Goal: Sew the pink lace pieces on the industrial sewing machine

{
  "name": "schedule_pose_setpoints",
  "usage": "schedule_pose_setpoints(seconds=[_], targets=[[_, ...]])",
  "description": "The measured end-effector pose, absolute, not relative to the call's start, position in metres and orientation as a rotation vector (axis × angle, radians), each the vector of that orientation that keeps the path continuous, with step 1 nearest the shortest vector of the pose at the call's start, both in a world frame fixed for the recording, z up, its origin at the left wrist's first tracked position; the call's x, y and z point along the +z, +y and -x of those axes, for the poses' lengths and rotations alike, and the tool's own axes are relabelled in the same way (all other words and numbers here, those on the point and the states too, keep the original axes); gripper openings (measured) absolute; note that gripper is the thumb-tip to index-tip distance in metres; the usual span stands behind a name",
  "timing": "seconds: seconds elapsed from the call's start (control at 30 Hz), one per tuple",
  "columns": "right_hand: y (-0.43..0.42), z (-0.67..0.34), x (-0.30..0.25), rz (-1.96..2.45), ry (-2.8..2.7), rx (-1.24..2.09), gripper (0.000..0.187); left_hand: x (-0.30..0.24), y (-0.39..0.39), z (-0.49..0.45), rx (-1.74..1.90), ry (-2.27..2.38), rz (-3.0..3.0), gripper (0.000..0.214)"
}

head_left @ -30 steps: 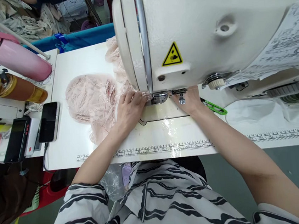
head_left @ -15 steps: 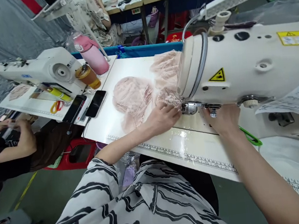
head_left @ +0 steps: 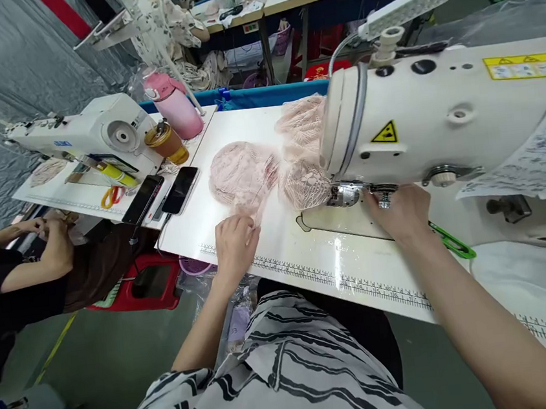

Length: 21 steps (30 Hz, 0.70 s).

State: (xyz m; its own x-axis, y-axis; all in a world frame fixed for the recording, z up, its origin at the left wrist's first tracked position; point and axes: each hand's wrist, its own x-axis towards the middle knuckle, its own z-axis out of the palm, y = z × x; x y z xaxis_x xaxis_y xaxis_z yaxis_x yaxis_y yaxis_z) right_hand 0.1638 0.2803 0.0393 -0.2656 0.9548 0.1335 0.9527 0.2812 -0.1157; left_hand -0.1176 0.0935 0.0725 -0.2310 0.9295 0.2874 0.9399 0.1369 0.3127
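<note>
My left hand (head_left: 235,249) has shifted from the pale pink gathered lace piece (head_left: 306,185) beside the silver metal fittings (head_left: 346,193) of the white sewing machine (head_left: 405,119) to a neighbouring pale pink, rounded lace bundle (head_left: 237,169) on the white bench (head_left: 280,233), leaving the gathered piece without its support. The bundle lies just beyond my left grip, its near edge at bent fingertips, though whether they pinch it is unclear; my right hand (head_left: 403,210), at the fittings, is partly hidden, its grip undetermined.
</note>
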Motion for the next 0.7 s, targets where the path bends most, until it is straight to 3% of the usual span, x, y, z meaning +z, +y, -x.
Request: schedule_pose_setpoints(seconds=[0.2,0.3,0.37,0.57,0.7], targets=[[0.28,-0.164,0.04,1.735,-2.383,0.036,0.035,0.117,0.074,0.092,-1.499,-2.271,2.887,0.012],[0.28,-0.164,0.039,1.66,-2.374,0.064,0.032,0.125,0.1,0.081,-1.746,-2.279,2.972,0.02],[0.281,-0.164,0.038,1.639,-2.363,0.099,0.032,0.12,0.13,0.072,-1.621,-2.286,3.022,0.021],[0.281,-0.16,0.04,1.541,-2.243,0.395,0.028,0.09,0.205,0.048,-0.734,-2.293,2.957,0.025],[0.274,-0.156,0.048,1.193,-2.242,0.743,0.027,0.085,0.217,0.046,-0.577,-2.301,2.793,0.023]])
